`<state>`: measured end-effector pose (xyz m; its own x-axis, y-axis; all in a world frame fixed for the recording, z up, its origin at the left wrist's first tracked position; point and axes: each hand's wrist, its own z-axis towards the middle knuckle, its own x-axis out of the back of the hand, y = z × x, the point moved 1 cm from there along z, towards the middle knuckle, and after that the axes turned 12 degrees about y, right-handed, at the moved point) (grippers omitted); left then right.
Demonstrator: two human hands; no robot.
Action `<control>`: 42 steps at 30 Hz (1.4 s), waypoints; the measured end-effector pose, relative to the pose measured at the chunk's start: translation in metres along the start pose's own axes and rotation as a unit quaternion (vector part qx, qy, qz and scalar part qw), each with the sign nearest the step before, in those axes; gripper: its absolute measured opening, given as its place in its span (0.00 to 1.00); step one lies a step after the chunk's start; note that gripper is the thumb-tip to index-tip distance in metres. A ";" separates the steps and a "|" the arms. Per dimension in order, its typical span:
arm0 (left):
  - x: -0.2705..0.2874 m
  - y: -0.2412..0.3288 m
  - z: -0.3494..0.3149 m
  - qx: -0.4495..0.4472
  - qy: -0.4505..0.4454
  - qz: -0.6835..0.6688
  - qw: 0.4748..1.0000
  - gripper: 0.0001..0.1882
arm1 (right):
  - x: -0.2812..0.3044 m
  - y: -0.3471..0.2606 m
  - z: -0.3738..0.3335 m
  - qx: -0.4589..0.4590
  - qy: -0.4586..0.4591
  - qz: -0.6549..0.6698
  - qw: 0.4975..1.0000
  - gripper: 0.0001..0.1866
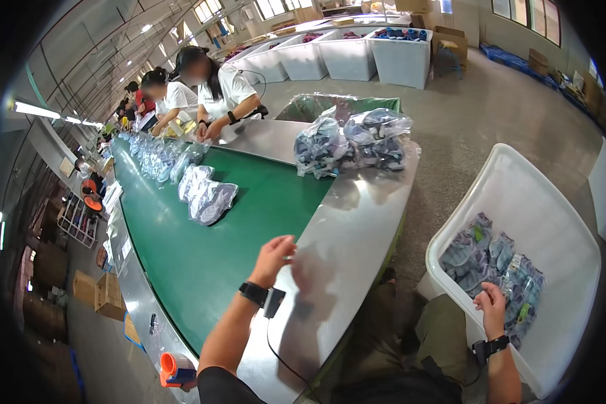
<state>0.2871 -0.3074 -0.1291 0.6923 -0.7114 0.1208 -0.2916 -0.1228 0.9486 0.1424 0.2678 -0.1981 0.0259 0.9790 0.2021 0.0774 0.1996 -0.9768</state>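
Left hand point(275, 259), fingers loosely curled, empty, hangs over the surface point(343, 269); right hand point(491, 306), fingers half-bent, seemingly empty, is beside packs point(498, 252) in the bin point(555, 222), best gripped by their bulk.

- glowing fluorescent tubes point(36, 110) and bright windows point(271, 8) light the hall; its lower left is dim
- glare whitens the metal tabletop point(377, 202) and clear plastic bags point(320, 145)
- a soft shadow lies beside the left hand point(274, 259)
- fisheye distortion bends the green conveyor belt point(182, 276); the rim blackens
- distant workers point(124, 104) look blurred
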 end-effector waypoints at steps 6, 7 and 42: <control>0.099 -0.005 0.119 -0.140 0.244 0.201 0.938 0.26 | -0.026 0.054 -0.001 0.082 0.104 -0.057 0.990 0.06; 0.124 -0.013 0.141 -0.176 0.282 0.265 0.905 0.28 | -0.029 0.053 0.002 0.067 0.111 -0.052 0.990 0.05; 0.155 -0.077 0.143 0.064 0.383 -0.308 0.869 0.29 | -0.031 0.045 -0.003 0.097 0.111 -0.030 0.989 0.04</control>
<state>0.3223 -0.5073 -0.2258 0.9647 0.1795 -0.1930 0.2532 -0.4281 0.8675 0.1484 0.2467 -0.2476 0.2459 0.9364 0.2504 -0.1066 0.2829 -0.9532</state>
